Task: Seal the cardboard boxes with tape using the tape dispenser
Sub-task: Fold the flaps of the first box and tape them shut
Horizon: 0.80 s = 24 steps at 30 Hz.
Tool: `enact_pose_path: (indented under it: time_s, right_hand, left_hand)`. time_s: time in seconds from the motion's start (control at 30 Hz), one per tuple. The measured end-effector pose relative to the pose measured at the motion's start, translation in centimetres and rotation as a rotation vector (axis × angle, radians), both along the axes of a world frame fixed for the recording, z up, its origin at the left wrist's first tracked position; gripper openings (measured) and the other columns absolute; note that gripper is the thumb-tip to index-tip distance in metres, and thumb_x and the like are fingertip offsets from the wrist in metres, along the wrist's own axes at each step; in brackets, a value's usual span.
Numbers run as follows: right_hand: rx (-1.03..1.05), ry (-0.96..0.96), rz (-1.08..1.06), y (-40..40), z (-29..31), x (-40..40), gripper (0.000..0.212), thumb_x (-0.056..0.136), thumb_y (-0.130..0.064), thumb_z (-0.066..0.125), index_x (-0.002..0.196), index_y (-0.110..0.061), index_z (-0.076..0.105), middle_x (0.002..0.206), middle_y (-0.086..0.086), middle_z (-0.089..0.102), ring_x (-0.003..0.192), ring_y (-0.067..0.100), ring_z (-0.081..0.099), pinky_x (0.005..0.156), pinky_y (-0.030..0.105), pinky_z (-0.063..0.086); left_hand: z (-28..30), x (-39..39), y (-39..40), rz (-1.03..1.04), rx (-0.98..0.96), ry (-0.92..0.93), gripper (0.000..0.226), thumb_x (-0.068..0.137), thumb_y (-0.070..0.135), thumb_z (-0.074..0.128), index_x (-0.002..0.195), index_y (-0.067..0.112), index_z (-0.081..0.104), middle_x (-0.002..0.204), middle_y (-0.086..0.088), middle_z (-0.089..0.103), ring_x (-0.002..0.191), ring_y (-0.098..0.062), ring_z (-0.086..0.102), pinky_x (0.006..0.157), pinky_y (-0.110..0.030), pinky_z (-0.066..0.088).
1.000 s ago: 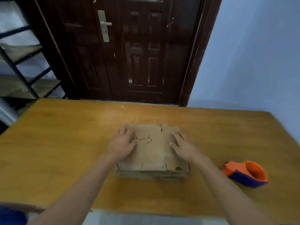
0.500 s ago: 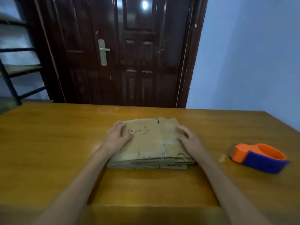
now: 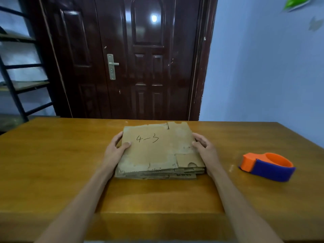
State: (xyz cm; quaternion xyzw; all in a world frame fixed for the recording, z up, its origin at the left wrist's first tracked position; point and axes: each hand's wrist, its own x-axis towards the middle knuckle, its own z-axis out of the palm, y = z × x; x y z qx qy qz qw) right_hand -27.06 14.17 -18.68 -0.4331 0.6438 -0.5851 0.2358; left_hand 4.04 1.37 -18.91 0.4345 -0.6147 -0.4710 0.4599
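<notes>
We list a stack of flattened cardboard boxes [image 3: 158,151] lying flat near the middle of a wooden table [image 3: 52,163], the top sheet marked "4-3" in dark pen, with several worn layers showing along the near edge. We find the left hand [image 3: 114,151] grasping the stack's left side: the thumb lies on the top sheet beside the writing and the fingers curl round the left edge. We find the right hand [image 3: 206,149] grasping the right side likewise, fingers wrapped over the far right edge, thumb against the top sheet. Both forearms reach in from the near edge of the table. We note a tape dispenser [image 3: 267,166], orange with a blue band round its near side, standing on the table to the right of the stack, well apart from the right hand and touched by neither. Behind the table we record a dark brown panelled door [image 3: 149,67] with a metal handle [image 3: 112,66], a pale blue wall [image 3: 263,76] to its right, and a dark metal shelf frame [image 3: 17,85] at the far left.
</notes>
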Motion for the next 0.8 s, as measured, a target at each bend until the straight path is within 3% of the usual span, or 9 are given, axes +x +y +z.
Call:
enact_pose_path:
  time_s: [0.13, 0.23, 0.33, 0.43, 0.5, 0.57, 0.67, 0.73, 0.8]
  right_hand:
    - [-0.025, -0.020, 0.029, -0.4, -0.1, -0.3, 0.044, 0.104, -0.032, 0.062, 0.146, -0.041, 0.055, 0.137, -0.018, 0.064, 0.118, 0.005, 0.064, 0.095, 0.034, 0.059]
    - [-0.017, 0.032, 0.057, -0.5, -0.3, 0.1, 0.051, 0.105, -0.030, 0.062, 0.153, -0.038, 0.048, 0.138, -0.018, 0.062, 0.120, 0.005, 0.062, 0.095, 0.029, 0.057]
    - [0.051, 0.048, 0.076, -0.7, -0.7, 0.0, 0.059, 0.106, -0.033, 0.059, 0.160, -0.038, 0.035, 0.145, -0.012, 0.057, 0.122, 0.009, 0.060, 0.097, 0.033, 0.058]
    - [0.120, 0.038, 0.104, -0.9, -1.2, 0.0, 0.064, 0.108, -0.028, 0.055, 0.163, -0.041, 0.024, 0.154, -0.011, 0.048, 0.131, 0.010, 0.054, 0.101, 0.034, 0.054]
    - [0.143, 0.086, 0.104, -1.3, -1.5, 0.2, 0.065, 0.108, -0.020, 0.054, 0.163, -0.041, 0.026, 0.156, -0.012, 0.044, 0.134, 0.008, 0.047, 0.106, 0.035, 0.051]
    - [0.155, 0.150, 0.079, -2.3, -1.8, 0.4, 0.063, 0.107, -0.017, 0.056, 0.160, -0.044, 0.033, 0.159, -0.010, 0.041, 0.140, 0.012, 0.044, 0.114, 0.044, 0.048]
    - [0.150, 0.259, 0.041, -4.6, -2.3, 0.0, 0.059, 0.105, -0.017, 0.058, 0.153, -0.049, 0.043, 0.160, -0.008, 0.042, 0.148, 0.017, 0.039, 0.120, 0.050, 0.042]
    - [0.165, 0.291, 0.020, -6.4, -2.1, -0.5, 0.056, 0.105, -0.018, 0.058, 0.150, -0.049, 0.046, 0.161, -0.008, 0.042, 0.149, 0.018, 0.038, 0.119, 0.050, 0.042]
    - [0.177, 0.296, 0.016, -8.2, -1.5, -1.1, 0.053, 0.105, -0.019, 0.056, 0.148, -0.050, 0.048, 0.160, -0.008, 0.043, 0.146, 0.019, 0.042, 0.114, 0.050, 0.048]
  left_hand:
    - [-0.3, 1.0, 0.0, -0.022, -0.003, 0.186, 0.049, 0.101, 0.039, 0.066, 0.149, 0.040, 0.057, 0.146, 0.008, 0.061, 0.124, -0.014, 0.066, 0.099, -0.041, 0.057]
    - [-0.3, 0.6, 0.3, -0.080, -0.048, 0.141, 0.050, 0.102, 0.058, 0.055, 0.151, 0.051, 0.049, 0.151, 0.014, 0.056, 0.133, -0.015, 0.060, 0.108, -0.045, 0.052]
    - [-0.7, 0.3, 0.3, -0.118, 0.002, 0.101, 0.060, 0.097, 0.071, 0.052, 0.153, 0.050, 0.044, 0.154, 0.008, 0.054, 0.134, -0.017, 0.059, 0.113, -0.050, 0.048]
    - [-0.8, 0.1, -0.5, -0.137, 0.129, 0.073, 0.055, 0.108, 0.052, 0.047, 0.161, 0.040, 0.038, 0.150, 0.001, 0.058, 0.125, -0.021, 0.064, 0.105, -0.045, 0.053]
    - [-0.5, -0.2, -0.9, -0.127, 0.235, 0.094, 0.046, 0.114, 0.031, 0.040, 0.160, 0.035, 0.039, 0.134, 0.001, 0.066, 0.114, -0.023, 0.069, 0.088, -0.039, 0.058]
    - [-0.4, -0.6, -1.8, -0.105, 0.278, 0.054, 0.046, 0.115, 0.018, 0.036, 0.160, 0.029, 0.039, 0.127, 0.001, 0.068, 0.109, -0.019, 0.068, 0.081, -0.034, 0.057]
    - [-0.5, -1.7, -3.7, -0.010, 0.211, -0.070, 0.053, 0.115, 0.015, 0.038, 0.166, 0.024, 0.027, 0.162, -0.001, 0.043, 0.132, -0.020, 0.054, 0.104, -0.034, 0.049]
    - [-0.3, -2.9, -5.4, 0.036, 0.095, -0.169, 0.053, 0.115, 0.014, 0.037, 0.166, 0.022, 0.027, 0.168, 0.001, 0.033, 0.144, -0.020, 0.042, 0.114, -0.034, 0.038]
    - [0.0, -4.4, -6.9, 0.057, 0.023, -0.244, 0.051, 0.115, 0.014, 0.036, 0.165, 0.020, 0.030, 0.166, -0.001, 0.037, 0.140, -0.020, 0.045, 0.112, -0.033, 0.040]
